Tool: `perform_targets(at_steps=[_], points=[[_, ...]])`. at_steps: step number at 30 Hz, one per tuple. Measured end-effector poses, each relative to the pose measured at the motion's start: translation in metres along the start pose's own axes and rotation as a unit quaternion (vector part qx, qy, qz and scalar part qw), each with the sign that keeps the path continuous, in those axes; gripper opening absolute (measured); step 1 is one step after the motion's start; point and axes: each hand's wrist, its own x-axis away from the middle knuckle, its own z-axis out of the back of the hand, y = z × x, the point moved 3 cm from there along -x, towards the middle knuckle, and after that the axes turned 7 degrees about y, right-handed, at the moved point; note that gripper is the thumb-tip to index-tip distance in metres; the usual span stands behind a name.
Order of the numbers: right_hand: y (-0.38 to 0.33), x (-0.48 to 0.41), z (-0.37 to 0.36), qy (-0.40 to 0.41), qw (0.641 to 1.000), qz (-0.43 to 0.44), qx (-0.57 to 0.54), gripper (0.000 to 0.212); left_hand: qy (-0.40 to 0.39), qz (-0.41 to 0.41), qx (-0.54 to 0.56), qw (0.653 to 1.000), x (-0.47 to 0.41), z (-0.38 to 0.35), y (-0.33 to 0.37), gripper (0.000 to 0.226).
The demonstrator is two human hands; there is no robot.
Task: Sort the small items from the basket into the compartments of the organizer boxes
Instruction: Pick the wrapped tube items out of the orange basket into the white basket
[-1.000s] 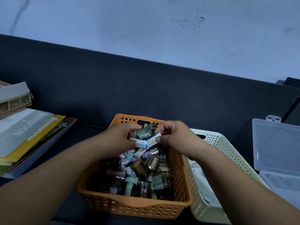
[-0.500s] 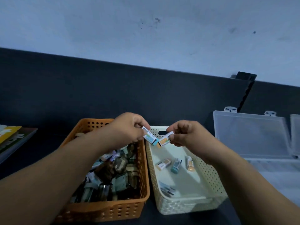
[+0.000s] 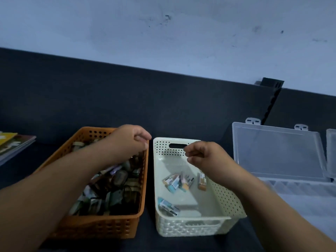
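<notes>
Two hands hang over two baskets, a little apart from each other.

The right hand (image 3: pixel 203 157) is over the back part of the cream basket (image 3: pixel 190 228), with its fingers bent loosely and nothing seen in them. The left hand (image 3: pixel 130 140) is just left of the cream basket, over the back corner of the orange basket (image 3: pixel 101 231). Its fingers are curled down, and I cannot tell if they hold anything. Inside the cream basket, a few small packets (image 3: pixel 177 181) lie in a bunch near the middle. An orange-tipped packet (image 3: pixel 201 182) lies by its right wall, and a blue-tipped packet (image 3: pixel 168 206) lies near its front. The orange basket stands right beside the cream basket, on its left, full of little items (image 3: pixel 112 190). To the right of the cream basket is a clear organizer box (image 3: pixel 276 153) with its lid up. Far to the left of the cream basket lie some books (image 3: pixel 12 144).
</notes>
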Motion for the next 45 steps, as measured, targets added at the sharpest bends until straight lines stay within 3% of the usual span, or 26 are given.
perform_targets(at_steps=[7, 11, 15, 21, 29, 33, 37, 45], points=[[-0.056, -0.008, -0.061, -0.078, 0.992, 0.084, -0.06, 0.016, 0.08, 0.034, -0.108, 0.99, 0.027, 0.067, -0.053, 0.014], [-0.091, -0.014, -0.105, -0.118, 0.983, 0.14, -0.002, 0.014, 0.097, 0.024, -0.211, 0.972, 0.035, 0.098, -0.077, 0.027], [-0.115, -0.02, -0.146, -0.181, 0.971, 0.138, 0.067, 0.023, 0.057, 0.024, -0.271, 0.961, 0.036, 0.111, -0.101, 0.035], [-0.123, -0.029, -0.184, -0.22, 0.952, 0.124, 0.175, 0.026, 0.029, 0.011, -0.202, 0.979, 0.034, 0.108, -0.124, 0.031], [-0.104, -0.046, -0.184, -0.108, 0.957, 0.072, 0.258, 0.039, 0.002, -0.005, -0.129, 0.992, 0.034, 0.108, -0.134, 0.04], [-0.106, -0.049, -0.196, -0.142, 0.936, 0.079, 0.313, 0.055, 0.0, -0.001, -0.08, 0.997, 0.034, 0.107, -0.138, 0.039], [-0.11, -0.051, -0.202, -0.163, 0.916, 0.089, 0.357, 0.033, -0.001, -0.006, -0.065, 0.998, 0.035, 0.108, -0.139, 0.037], [-0.106, -0.047, -0.204, -0.171, 0.897, 0.134, 0.384, 0.047, 0.006, -0.003, -0.068, 0.998, 0.032, 0.104, -0.145, 0.033]])
